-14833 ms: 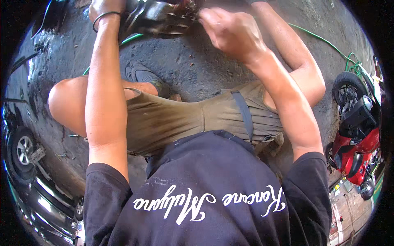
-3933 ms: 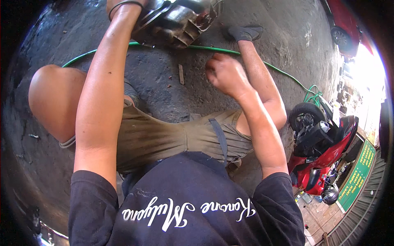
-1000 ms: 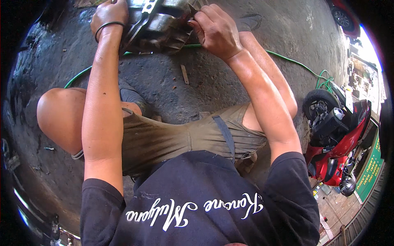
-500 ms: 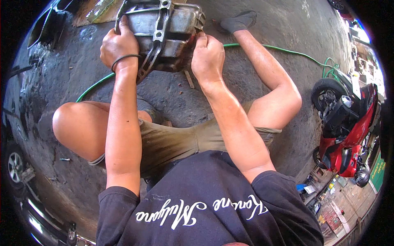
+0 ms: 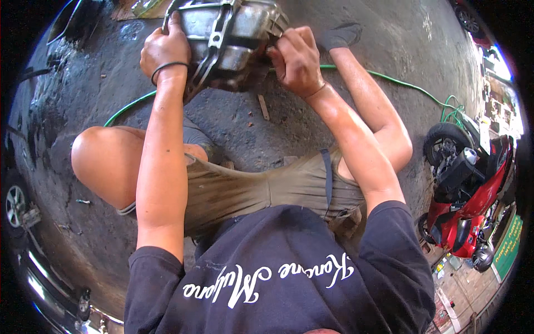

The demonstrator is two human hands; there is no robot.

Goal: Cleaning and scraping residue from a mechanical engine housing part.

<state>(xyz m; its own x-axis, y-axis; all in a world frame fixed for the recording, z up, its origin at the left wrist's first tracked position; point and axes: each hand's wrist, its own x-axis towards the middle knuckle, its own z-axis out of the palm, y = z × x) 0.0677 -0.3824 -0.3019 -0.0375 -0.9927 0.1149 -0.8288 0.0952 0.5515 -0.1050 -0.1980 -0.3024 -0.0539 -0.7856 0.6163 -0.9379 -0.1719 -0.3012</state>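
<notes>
A greasy grey metal oil pan (image 5: pixel 236 47) is held up over the floor at the top of the view, with a perforated metal strip (image 5: pixel 216 36) running along its face. My left hand (image 5: pixel 165 50) is closed round its left edge, thumb up along the rim; a dark band circles that wrist. By the right edge of the pan is my right hand (image 5: pixel 299 61), its fingers curled and somewhat blurred. The fingertips meet the pan's edge, and whatever they pinch there is hidden.
A green hose (image 5: pixel 384 77) crosses the dark floor behind the pan. A flat strip (image 5: pixel 263 107) lies on the ground between my bent legs. To the right stands a red motorcycle (image 5: pixel 473 206); a dark car (image 5: pixel 41 278) is at the lower left.
The pan has shifted slightly up and to the right with my left hand on it. My right hand has moved right and turned, its elbow swinging outward.
</notes>
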